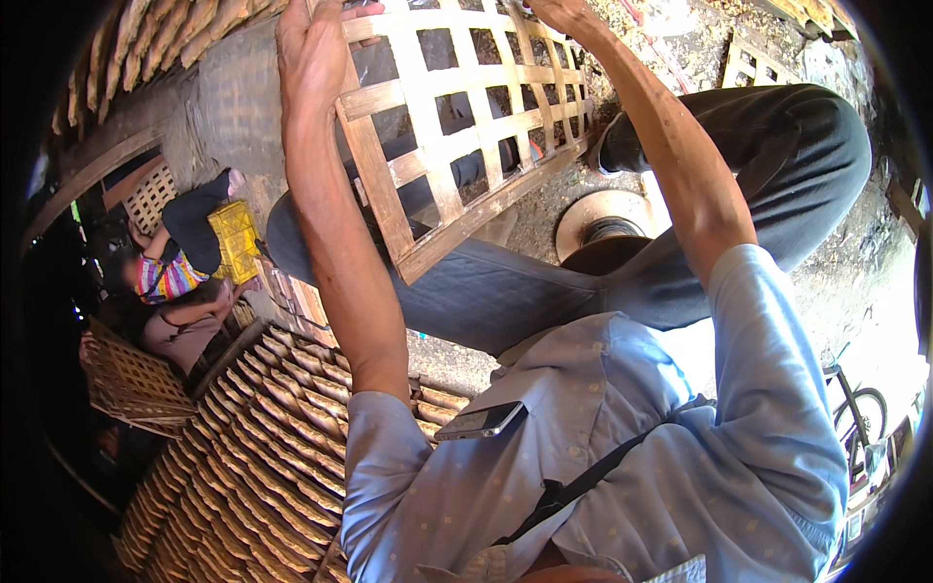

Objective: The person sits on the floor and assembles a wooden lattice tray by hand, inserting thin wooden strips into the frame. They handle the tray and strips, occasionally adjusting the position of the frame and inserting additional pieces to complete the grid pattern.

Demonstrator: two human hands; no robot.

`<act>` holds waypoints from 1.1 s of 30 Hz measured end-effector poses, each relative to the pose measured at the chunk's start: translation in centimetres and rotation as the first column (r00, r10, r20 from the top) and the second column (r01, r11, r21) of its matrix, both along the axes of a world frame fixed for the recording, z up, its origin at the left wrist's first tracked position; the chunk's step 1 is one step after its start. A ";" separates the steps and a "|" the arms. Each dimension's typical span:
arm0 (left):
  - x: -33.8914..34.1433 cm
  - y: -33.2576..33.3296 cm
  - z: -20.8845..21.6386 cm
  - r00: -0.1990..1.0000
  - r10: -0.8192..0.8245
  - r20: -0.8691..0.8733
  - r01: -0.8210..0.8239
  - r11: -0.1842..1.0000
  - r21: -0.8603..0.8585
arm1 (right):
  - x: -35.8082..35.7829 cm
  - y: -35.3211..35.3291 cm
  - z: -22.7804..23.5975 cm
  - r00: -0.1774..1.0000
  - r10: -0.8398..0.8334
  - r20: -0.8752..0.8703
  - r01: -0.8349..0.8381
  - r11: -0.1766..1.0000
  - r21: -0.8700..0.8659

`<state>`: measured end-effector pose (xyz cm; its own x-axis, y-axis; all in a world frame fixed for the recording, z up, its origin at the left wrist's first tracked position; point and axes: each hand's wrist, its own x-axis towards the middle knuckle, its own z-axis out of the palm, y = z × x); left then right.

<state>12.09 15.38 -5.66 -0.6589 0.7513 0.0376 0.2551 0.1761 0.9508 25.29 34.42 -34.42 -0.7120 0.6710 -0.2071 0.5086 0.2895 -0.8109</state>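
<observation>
Aslant, lattice frame [480, 127] (long axis unclear).

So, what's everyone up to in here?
A person in a blue shirt grips a wooden lattice frame with the left hand; the right hand is at its far edge, partly out of view. The frame is above their legs. Off to the left, someone in a striped top sits near another lattice panel.

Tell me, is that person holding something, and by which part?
A pale-brown rectangular wooden lattice panel: the bare left hand holds its left edge near the picture's top; the bare right hand's grip, near its far side, is cut off.
</observation>
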 end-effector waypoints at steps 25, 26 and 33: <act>-1.1 -0.8 -0.1 0.999 0.028 -0.018 -0.029 0.998 -0.058 | -1.4 -5.9 2.5 0.903 -0.088 -0.421 0.213 0.942 0.260; -1.0 0.3 -0.2 1.000 -0.003 -0.013 0.002 0.998 -0.057 | -0.9 -5.3 -0.8 0.787 -0.317 -0.529 0.326 0.942 -0.080; 1.2 0.2 1.5 0.993 0.105 0.057 -0.098 0.989 -0.108 | 1.7 -2.3 -2.2 0.983 -0.183 0.010 0.183 0.983 0.025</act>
